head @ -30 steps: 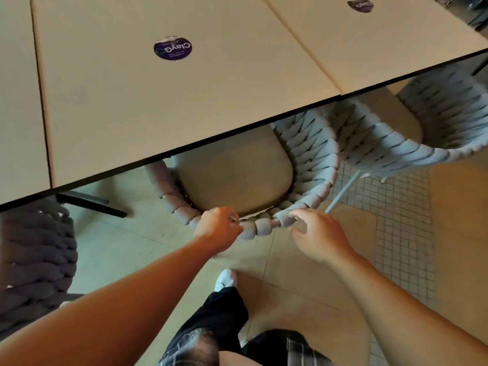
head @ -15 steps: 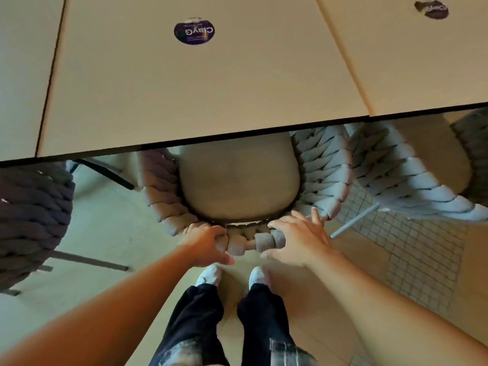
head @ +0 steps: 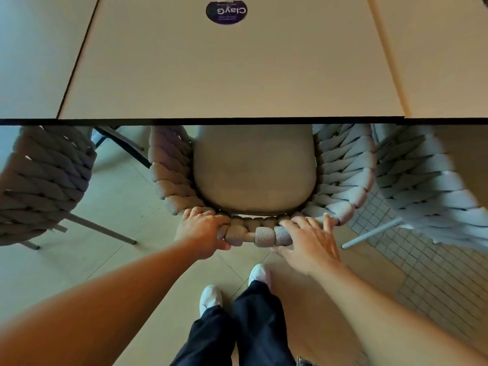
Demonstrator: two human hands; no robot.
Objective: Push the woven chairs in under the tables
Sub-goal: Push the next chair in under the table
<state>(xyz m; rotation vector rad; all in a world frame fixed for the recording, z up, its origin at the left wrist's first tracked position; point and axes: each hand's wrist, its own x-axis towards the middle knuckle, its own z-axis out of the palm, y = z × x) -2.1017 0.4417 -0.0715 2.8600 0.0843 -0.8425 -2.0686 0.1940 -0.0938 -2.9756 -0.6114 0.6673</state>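
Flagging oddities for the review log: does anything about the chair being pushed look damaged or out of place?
Yes. On the top rail of the middle chair, between the left hand and right hand, the woven wrap has a gap: a short stretch of bare rail shows between the thick loops. Elsewhere on the chair the weave looks unbroken.

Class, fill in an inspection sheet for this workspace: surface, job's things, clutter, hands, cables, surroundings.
Surface: beige tabletops edge to edge, round purple sticker.
Job's things: grey woven chair with beige seat cushion, front under the table; woven chairs to left and right.
Clutter: nothing seen.
Hands: left hand grips the chair's back rim; right hand rests on it, fingers spread.
Cables: nothing seen.
Surroundings: tiled floor, white shoes.
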